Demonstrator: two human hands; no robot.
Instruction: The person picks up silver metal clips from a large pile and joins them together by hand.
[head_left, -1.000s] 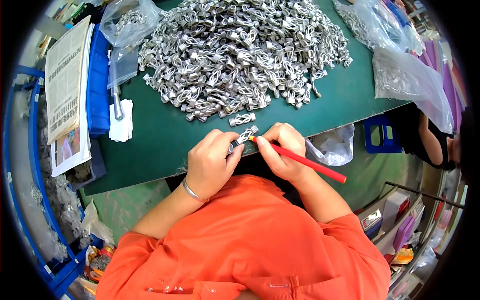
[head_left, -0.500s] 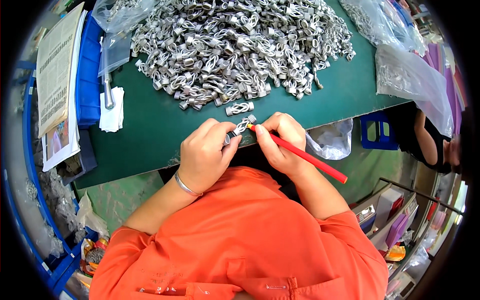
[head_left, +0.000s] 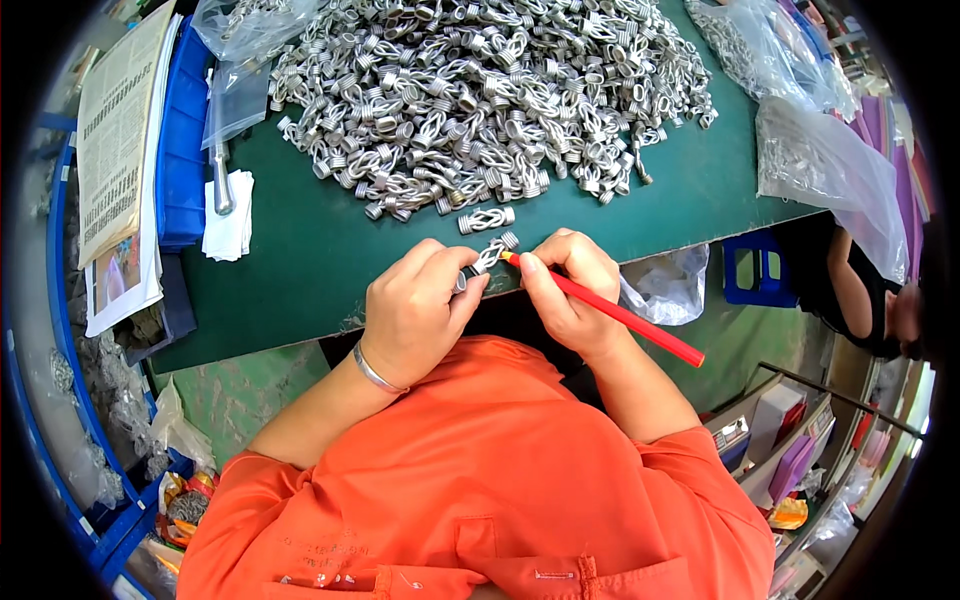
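Note:
My left hand [head_left: 415,305] pinches a small silver metal piece [head_left: 494,252] between thumb and fingertips, just past the table's near edge. The piece has twisted open strands and a ridged ring end; its lower end is partly hidden by the fingers. In my right hand [head_left: 575,285] is a red pencil-like stick [head_left: 640,325], gripped close to its yellowish tip. That tip meets the side of the held piece, or nearly so; I cannot tell which. A similar loose metal piece [head_left: 486,220] lies just beyond, in front of a large pile of such pieces [head_left: 450,110].
The green table [head_left: 290,270] bears clear plastic bags [head_left: 830,165] at right. At left are a blue bin [head_left: 183,140], newspapers [head_left: 112,150], a metal-shafted tool [head_left: 221,185] and white paper [head_left: 232,235]. A blue stool [head_left: 755,268] and another person's arm [head_left: 850,280] are at right.
Both hands stay close together in nearly the same pose, with the metal piece and the red stick still held. The whole view has shifted slightly; the piece's tilt differs a little.

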